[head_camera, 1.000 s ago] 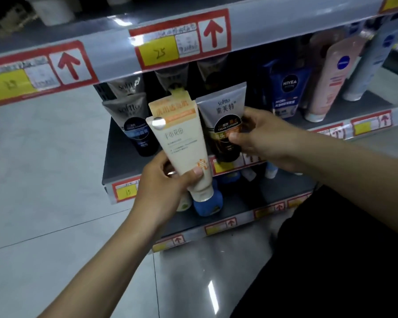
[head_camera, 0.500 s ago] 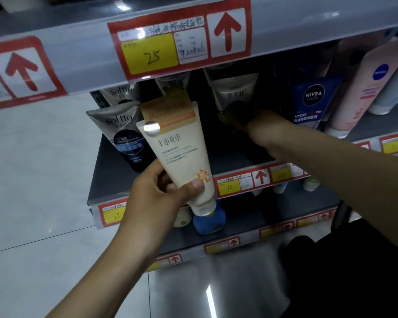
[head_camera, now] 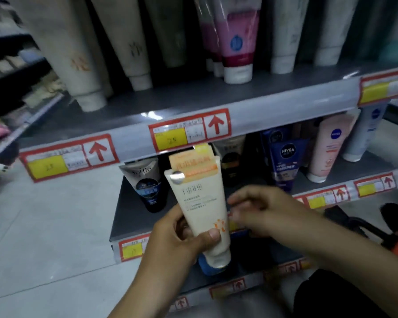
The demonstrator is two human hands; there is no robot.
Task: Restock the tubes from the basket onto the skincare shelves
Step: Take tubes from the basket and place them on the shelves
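While my left grip (head_camera: 170, 244) clasps the cream tube (head_camera: 202, 214) cap-down before the middle shelf (head_camera: 126, 214), right grip (head_camera: 262, 212) loose and empty, I judge a careless shove could topple the dark tube (head_camera: 145, 182) standing there.

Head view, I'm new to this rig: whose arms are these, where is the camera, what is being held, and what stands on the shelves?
There is no machine here. A person works with bare hands, and the one camera sits on their head, looking forward and down, so the arms coming from the bottom edge are the wearer's own. The left hand grips a cream tube, cap down, in front of the middle shelf. The right hand is beside the tube with loose fingers and holds nothing. It is blurred, so I cannot tell if it touches the tube. On the middle shelf stand a black tube, a blue Nivea tube and a pink tube. The top shelf carries pale tubes, caps down. Price tags line the shelf edges.
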